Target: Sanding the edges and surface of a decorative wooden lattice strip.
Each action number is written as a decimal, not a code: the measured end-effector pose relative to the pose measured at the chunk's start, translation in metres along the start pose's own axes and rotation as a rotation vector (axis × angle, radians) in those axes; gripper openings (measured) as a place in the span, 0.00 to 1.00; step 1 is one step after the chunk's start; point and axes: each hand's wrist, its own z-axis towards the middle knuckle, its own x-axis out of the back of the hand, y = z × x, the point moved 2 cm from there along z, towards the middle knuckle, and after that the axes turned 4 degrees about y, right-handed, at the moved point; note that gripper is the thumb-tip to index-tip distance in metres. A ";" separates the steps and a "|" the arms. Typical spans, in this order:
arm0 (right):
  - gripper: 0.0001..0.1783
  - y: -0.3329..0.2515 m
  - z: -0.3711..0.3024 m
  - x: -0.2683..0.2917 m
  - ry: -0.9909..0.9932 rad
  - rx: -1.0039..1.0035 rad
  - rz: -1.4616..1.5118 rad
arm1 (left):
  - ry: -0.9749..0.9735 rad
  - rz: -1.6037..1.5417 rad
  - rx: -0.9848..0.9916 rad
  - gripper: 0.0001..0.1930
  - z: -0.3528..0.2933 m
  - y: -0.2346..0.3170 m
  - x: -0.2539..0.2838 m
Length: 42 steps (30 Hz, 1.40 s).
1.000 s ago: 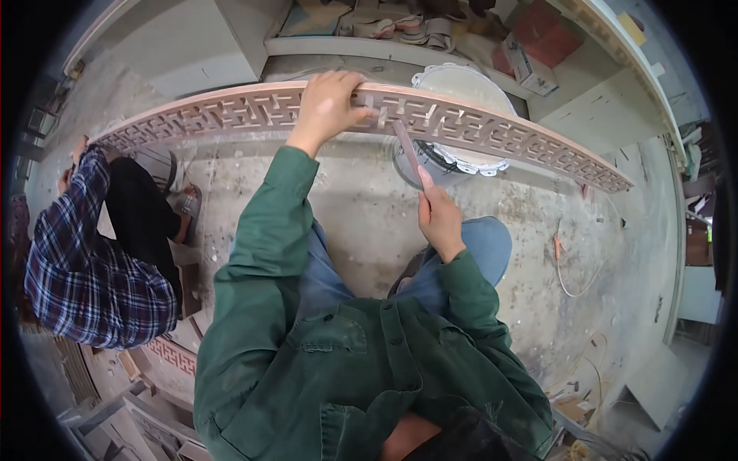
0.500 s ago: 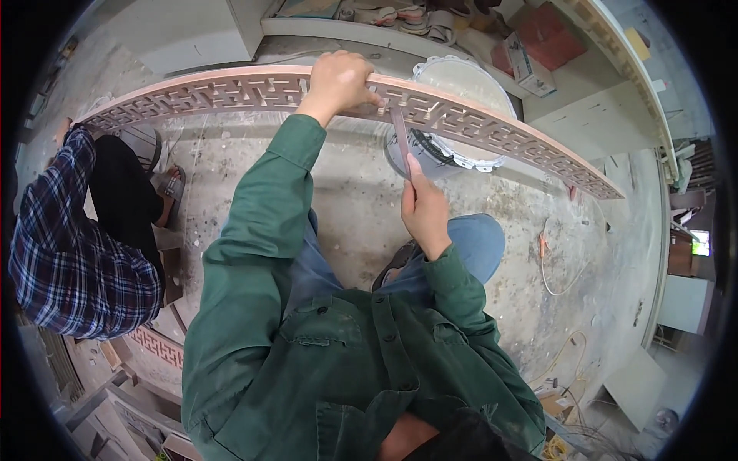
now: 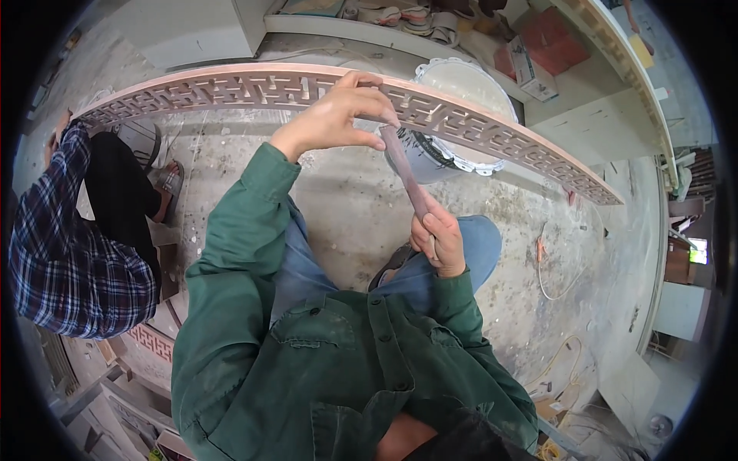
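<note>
- Spanning the view L to R, a long pinkish fretwork panel (image 3: 280, 74) is seen passed over the top of a bucket (image 3: 436, 169); whether its wt. is borne there can't be told.
- Panel's L end is met by a co-worker's hand (image 3: 60, 127); grip unclear.
- Flat stick (image 3: 405, 173) is held in R hand (image 3: 440, 237): fingers closed round its lower end, upper tip pointed at panel's near edge, approx. mid-length.
- L hand (image 3: 338, 115) is held in front of panel, thumb & fingers parted in a C; stick tip is seen at the gap, but contact w/ stick or panel can't be told.
- Bucket is stood nr. the floor's (image 3: 346, 246) far edge, by a shelf (image 3: 330, 32) w/ shoes (image 3: 415, 17) & a red box (image 3: 553, 38).
- Orange-ended cord (image 3: 540, 250) is laid toward floor's R edge.
- 2nd fretwork piece (image 3: 152, 342) is seen low L, nr. a plaid shirt (image 3: 77, 261).
</note>
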 end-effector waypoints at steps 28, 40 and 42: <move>0.24 0.008 0.062 0.047 0.047 -0.155 -0.144 | 0.214 -1.117 1.204 0.12 -0.024 -0.054 -0.107; 0.22 0.019 0.062 0.047 0.057 -0.158 0.208 | 0.226 -0.755 0.980 0.11 -0.016 -0.046 -0.099; 0.21 0.025 0.058 0.041 0.095 -0.147 0.251 | 0.192 -0.167 0.613 0.12 -0.001 -0.024 -0.070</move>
